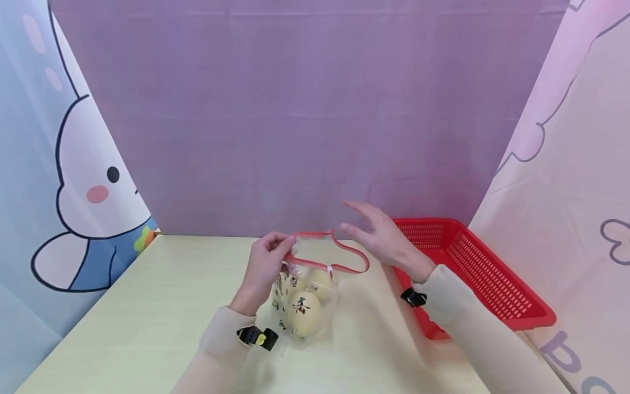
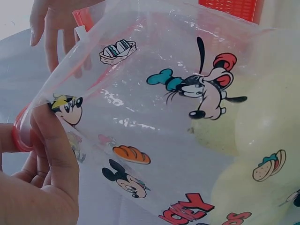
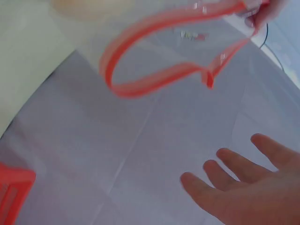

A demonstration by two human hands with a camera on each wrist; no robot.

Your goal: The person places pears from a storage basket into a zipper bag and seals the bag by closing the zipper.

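My left hand (image 1: 266,265) pinches the red zip edge (image 2: 23,133) of a clear zip bag (image 1: 330,306) printed with cartoon figures. The bag's mouth gapes in a wide red loop, with a small slider on the edge. Inside lie several pale yellow round things (image 1: 304,317); their kind does not show clearly through the plastic. To the right of the mouth hovers my right hand (image 1: 386,238), fingers extended and nothing in it. In the right wrist view those spread fingers (image 3: 234,164) stand apart from the red edge.
A red plastic basket (image 1: 492,276) with slotted walls stands at the right of the pale table (image 1: 123,312). A plain purple cloth (image 1: 305,115) hangs behind the table, and printed curtains (image 1: 556,219) flank both sides.
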